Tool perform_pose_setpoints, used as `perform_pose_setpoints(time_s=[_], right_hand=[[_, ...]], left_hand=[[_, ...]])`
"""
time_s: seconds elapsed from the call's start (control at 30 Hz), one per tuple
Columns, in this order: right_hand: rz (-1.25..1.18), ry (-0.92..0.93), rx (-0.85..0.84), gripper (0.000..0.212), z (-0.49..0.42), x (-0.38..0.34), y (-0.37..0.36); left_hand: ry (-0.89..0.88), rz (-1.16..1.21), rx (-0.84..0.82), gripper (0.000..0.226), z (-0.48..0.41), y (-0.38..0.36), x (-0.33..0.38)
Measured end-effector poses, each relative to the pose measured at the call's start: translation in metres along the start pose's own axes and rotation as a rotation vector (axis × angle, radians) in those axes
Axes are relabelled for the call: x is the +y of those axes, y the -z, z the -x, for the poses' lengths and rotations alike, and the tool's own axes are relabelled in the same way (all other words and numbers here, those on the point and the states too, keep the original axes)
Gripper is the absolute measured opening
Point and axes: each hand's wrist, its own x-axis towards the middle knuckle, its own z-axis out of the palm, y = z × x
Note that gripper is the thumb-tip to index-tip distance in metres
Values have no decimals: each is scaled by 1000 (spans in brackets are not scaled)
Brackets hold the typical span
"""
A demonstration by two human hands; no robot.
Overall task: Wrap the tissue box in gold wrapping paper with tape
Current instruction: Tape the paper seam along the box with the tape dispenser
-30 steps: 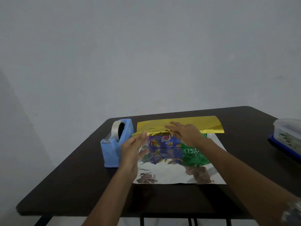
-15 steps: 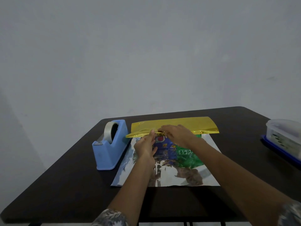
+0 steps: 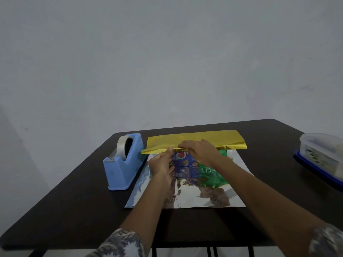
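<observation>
The tissue box, blue and green with printed patterns, stands on the wrapping paper, whose silver inner side lies toward me and mirrors the box. The paper's far part is folded forward over the box top, gold side up. My right hand lies flat on the gold flap's front edge above the box. My left hand touches the box's left front, its fingertips reaching the flap's edge. A blue tape dispenser with a clear tape roll stands left of the paper.
The dark table has its front edge close to me and a rounded far right corner. A clear plastic container on a blue lid sits at the right edge. A plain grey wall rises behind.
The view has shifted slightly. My left hand moved from the box's left side up to the gold flap's front edge. My right hand stays pressed on the flap.
</observation>
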Motion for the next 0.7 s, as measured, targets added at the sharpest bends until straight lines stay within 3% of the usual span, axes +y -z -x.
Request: perform_pose_setpoints(time_s=[0.5, 0.7], right_hand=[[-121, -29, -77, 41, -2, -2, 10], [-77, -105, 3, 49, -10, -13, 16]], left_hand=[[-28, -45, 57, 22, -11, -3, -8], [12, 24, 38, 17, -11, 1, -11]])
